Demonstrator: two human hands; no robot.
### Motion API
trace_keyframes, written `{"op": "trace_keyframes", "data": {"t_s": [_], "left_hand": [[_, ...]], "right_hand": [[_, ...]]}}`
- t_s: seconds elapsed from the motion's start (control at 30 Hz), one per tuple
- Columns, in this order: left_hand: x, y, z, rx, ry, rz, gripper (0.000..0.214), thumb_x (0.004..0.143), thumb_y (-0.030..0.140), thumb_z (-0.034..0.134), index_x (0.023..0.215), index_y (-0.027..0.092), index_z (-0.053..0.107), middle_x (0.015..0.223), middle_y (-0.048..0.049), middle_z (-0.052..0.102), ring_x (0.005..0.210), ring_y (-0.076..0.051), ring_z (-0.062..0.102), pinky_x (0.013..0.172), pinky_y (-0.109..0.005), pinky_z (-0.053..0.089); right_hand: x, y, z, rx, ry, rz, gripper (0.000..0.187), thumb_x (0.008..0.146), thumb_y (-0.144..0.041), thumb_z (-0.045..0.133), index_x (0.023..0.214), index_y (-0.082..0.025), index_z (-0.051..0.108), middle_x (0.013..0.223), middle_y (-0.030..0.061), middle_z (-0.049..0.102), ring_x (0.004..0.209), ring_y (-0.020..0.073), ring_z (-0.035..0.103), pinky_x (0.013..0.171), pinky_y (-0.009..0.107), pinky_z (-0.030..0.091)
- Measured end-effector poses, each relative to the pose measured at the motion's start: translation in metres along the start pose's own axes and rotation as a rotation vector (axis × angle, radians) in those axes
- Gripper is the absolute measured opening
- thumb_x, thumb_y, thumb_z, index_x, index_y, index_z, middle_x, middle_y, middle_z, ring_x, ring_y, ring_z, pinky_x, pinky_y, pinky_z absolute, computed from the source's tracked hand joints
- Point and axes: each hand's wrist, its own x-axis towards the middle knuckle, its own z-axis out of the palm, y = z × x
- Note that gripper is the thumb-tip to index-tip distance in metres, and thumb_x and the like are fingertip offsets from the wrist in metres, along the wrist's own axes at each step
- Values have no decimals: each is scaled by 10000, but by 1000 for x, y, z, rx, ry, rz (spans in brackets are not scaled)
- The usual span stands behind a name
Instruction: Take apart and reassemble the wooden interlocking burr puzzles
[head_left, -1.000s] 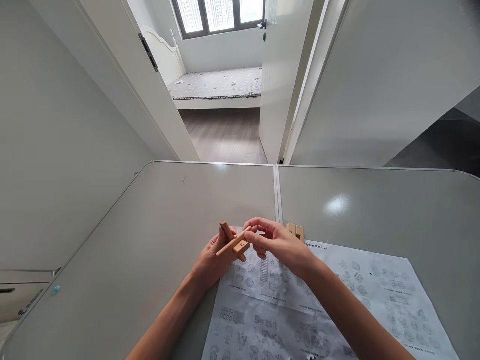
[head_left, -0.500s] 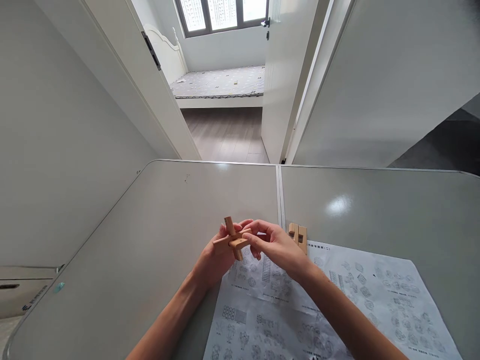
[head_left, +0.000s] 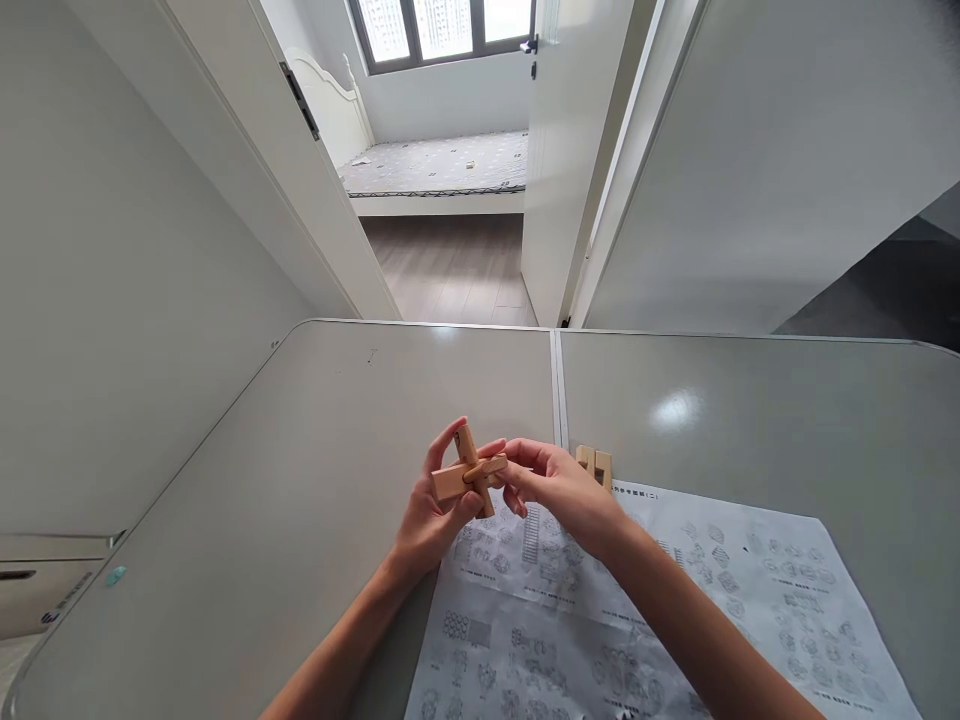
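Wooden puzzle pieces [head_left: 452, 482], crossed and interlocked, are held up just above the table's near middle. My left hand [head_left: 429, 520] grips them from the left, its index finger at the top end of the upright piece and its thumb low on the front. From the right, my right hand [head_left: 551, 490] pinches the right-hand end of the pieces between thumb and fingers. The fingertips hide part of the joint. Two more wooden blocks [head_left: 602, 468] with notches lie on the table just beyond my right hand.
Under my forearms lies a large printed instruction sheet [head_left: 750, 600] with small line drawings. The grey table [head_left: 300, 480] has a seam [head_left: 558, 385] down its middle. Beyond its far edge, an open door [head_left: 574, 150] leads to a room with a bed [head_left: 442, 165].
The puzzle pieces have turned in my hands, showing a broader face on the left. My left index finger has risen to the upright piece's top, and the left thumb now presses the front.
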Motion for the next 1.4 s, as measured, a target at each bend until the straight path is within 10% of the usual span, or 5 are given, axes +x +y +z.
{"op": "trace_keyframes", "data": {"t_s": [0.37, 0.63, 0.97, 1.4], "left_hand": [[4, 4, 0, 42, 55, 58, 643, 861, 375, 872, 1426, 290, 578, 1496, -159, 648, 1341, -365, 650, 1030, -427, 577], [4, -1, 1, 156, -11, 51, 850, 829, 291, 902, 1563, 334, 476, 1555, -133, 590, 1414, -352, 585, 1201, -518, 452], [2, -7, 10, 480, 23, 112, 342, 1003, 290, 681, 1333, 229, 613, 1313, -115, 720, 1197, -255, 697, 1082, -445, 531], [2, -13, 15, 850, -129, 307, 214, 976, 171, 622, 1169, 244, 680, 1133, -84, 749, 1144, -272, 654, 1006, -423, 530]], "right_hand": [[-2, -5, -2, -62, 27, -22, 465, 892, -616, 776, 1010, -168, 733, 735, -15, 616, 622, 125, 527, 684, 318, 464], [-13, -32, -15, -274, 176, -93, 515, 859, -688, 755, 962, -187, 697, 674, -3, 639, 616, 156, 570, 617, 306, 473], [-69, -52, -73, -554, 609, -151, 592, 771, -755, 782, 950, -192, 741, 672, 41, 678, 597, 189, 607, 572, 311, 492], [-157, -3, -138, -635, 963, 11, 551, 764, -772, 736, 960, -259, 776, 635, 36, 664, 655, 270, 617, 614, 397, 459]]}}
